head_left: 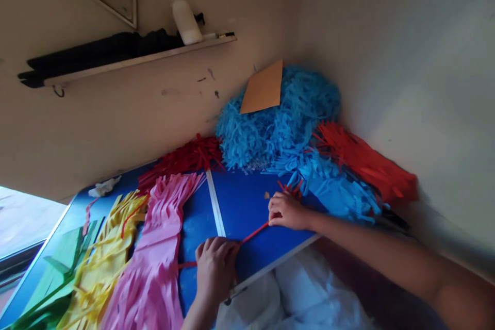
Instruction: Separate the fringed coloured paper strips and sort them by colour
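Observation:
A thin red paper strip (254,233) lies stretched across the blue table (247,206) between my two hands. My left hand (215,268) is closed around its near end, close to the table's front edge. My right hand (286,211) pinches the far end against the tabletop, just in front of the blue strips. A short piece of red (187,265) sticks out to the left of my left hand.
Piles of cut paper strips ring the table: pink (154,263), yellow (102,258), green (50,283), red (185,160), a big blue heap (278,124) with a brown card (263,87), red (367,162) by the right wall. A shelf (131,59) holds a glue bottle (183,13).

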A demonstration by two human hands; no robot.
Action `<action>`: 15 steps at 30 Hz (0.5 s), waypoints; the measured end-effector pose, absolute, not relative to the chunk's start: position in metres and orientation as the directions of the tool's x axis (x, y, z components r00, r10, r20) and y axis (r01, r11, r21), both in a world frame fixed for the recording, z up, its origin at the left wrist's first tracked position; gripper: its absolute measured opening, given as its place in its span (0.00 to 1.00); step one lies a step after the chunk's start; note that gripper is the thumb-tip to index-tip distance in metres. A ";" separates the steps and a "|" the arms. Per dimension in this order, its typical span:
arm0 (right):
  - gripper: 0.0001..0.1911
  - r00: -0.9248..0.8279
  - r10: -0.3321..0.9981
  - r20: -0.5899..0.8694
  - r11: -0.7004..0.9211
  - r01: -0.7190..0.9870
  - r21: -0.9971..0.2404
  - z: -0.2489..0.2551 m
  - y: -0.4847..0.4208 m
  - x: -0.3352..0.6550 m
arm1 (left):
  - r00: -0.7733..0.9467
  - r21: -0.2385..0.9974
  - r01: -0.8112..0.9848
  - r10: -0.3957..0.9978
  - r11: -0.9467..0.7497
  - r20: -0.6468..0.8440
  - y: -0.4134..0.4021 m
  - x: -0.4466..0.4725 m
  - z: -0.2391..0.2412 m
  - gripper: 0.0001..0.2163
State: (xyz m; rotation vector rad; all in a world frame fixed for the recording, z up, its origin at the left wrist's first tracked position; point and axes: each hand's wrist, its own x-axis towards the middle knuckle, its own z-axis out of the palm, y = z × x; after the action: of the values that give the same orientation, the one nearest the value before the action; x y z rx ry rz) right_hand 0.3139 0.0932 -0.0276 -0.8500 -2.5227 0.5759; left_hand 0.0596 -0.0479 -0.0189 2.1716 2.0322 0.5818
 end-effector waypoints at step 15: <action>0.05 -0.693 0.719 -0.054 0.612 0.668 -0.424 -0.010 0.100 0.293 | 0.196 0.022 0.979 0.967 -0.202 0.162 -0.035 0.079 0.005 0.08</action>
State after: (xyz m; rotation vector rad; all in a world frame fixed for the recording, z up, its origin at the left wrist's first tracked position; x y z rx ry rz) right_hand 0.2926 0.1004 -0.0099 -1.1711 -2.7094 0.6365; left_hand 0.0791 -0.0354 0.0050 2.4939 2.0352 0.2259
